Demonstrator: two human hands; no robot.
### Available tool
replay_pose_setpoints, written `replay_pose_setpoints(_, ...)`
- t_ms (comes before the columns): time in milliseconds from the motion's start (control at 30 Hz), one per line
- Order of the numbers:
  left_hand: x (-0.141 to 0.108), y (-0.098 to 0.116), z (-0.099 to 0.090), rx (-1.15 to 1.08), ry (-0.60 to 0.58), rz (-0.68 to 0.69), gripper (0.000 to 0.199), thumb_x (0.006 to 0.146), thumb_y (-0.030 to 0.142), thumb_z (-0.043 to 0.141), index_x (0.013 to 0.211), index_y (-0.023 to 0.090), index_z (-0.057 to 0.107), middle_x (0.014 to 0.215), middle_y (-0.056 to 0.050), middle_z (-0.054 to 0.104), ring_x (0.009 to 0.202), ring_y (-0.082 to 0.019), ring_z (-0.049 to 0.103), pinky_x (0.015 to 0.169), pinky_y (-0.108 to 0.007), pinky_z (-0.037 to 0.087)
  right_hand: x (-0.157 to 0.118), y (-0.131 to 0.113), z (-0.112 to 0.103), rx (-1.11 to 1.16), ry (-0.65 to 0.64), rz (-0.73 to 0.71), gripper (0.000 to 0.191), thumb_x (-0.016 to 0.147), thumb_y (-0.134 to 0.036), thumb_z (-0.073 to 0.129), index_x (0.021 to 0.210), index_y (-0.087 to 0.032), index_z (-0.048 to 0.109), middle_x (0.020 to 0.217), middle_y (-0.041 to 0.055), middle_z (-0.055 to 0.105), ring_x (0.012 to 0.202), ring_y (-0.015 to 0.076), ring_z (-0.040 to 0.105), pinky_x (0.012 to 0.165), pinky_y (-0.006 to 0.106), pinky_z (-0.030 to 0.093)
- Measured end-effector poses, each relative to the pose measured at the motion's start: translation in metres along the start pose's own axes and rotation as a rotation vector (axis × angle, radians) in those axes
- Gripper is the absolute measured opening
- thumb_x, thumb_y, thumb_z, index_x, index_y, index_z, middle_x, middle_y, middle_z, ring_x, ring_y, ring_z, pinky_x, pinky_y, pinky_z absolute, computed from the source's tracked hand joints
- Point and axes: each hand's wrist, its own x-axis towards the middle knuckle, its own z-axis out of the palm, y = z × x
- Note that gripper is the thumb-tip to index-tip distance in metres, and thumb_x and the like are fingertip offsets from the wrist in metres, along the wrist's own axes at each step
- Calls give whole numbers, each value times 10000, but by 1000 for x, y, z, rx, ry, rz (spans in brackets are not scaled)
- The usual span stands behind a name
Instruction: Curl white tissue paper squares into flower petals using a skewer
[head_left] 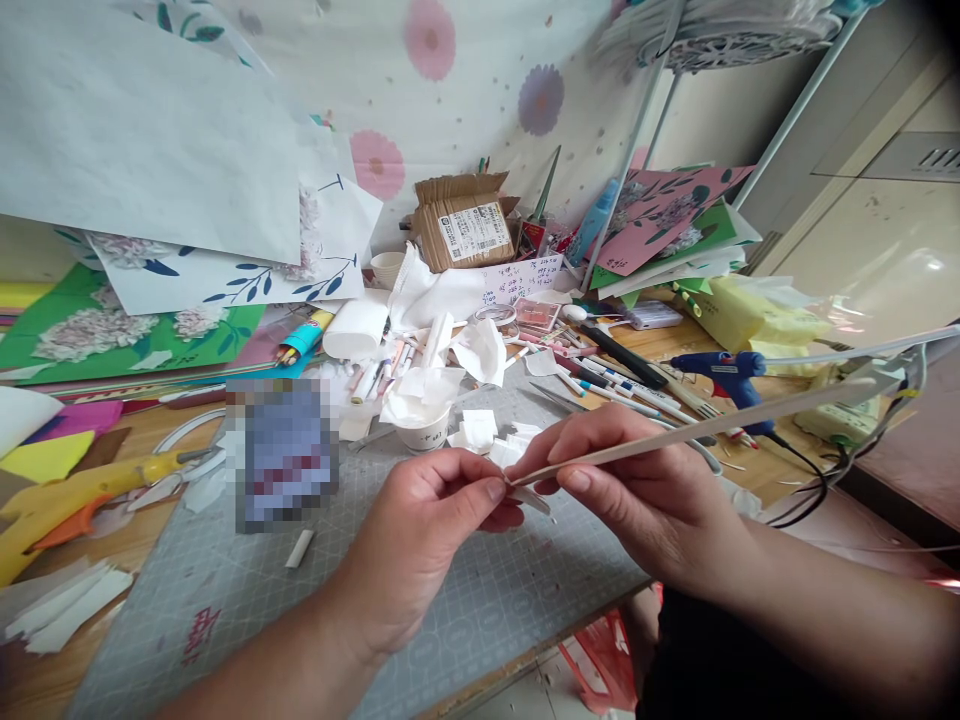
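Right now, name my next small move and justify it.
I'd suggest a slight, slow turn of the long pale stick with the right hand, the left hand held steady. The stick's lower end lies right at the left fingertips, and the fingers partly hide the small pale piece there, so a bigger motion looks risky.
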Motion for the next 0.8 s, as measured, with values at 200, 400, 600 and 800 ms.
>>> replay_pose_setpoints(200, -1, -1, 0, 15, -2, -2, 98, 791, 237, 711, 762, 144, 710, 744, -25, 736, 708, -139, 672, 702, -237, 508, -1, 2, 1, 24, 7, 2, 38, 956, -217, 528, 966, -188, 551, 885, 74, 673, 812, 188, 689, 695, 329, 571)
replay_pose_setpoints(400, 0, -1, 1, -1, 9, -11, 98, 781, 236, 730, 745, 148, 709, 708, -10, 727, 684, -124, 666, 677, -216, 503, -1, 1, 0, 25, -17, 0, 37, 947, -199, 547, 982, -192, 556, 912, 69, 673, 847, 188, 686, 727, 334, 566)
replay_pose_setpoints(600, -1, -1, 0, -11, -4, -3, 105, 780, 253, 741, 751, 154, 719, 716, -8, 736, 685, -117, 670, 678, -205, 508, -2, 2, 0, -14, -25, -6, 52, 943, -175, 541, 989, -194, 556, 922, 73, 672, 852, 194, 679, 736, 351, 561)
replay_pose_setpoints(800, 0, -1, 0, -10, -10, -3, 103, 774, 251, 742, 748, 154, 721, 720, -4, 737, 682, -116, 674, 671, -201, 515, -2, 2, 0, -19, -8, 3, 61, 941, -160, 539, 985, -199, 555, 915, 67, 666, 842, 191, 673, 728, 349, 558)
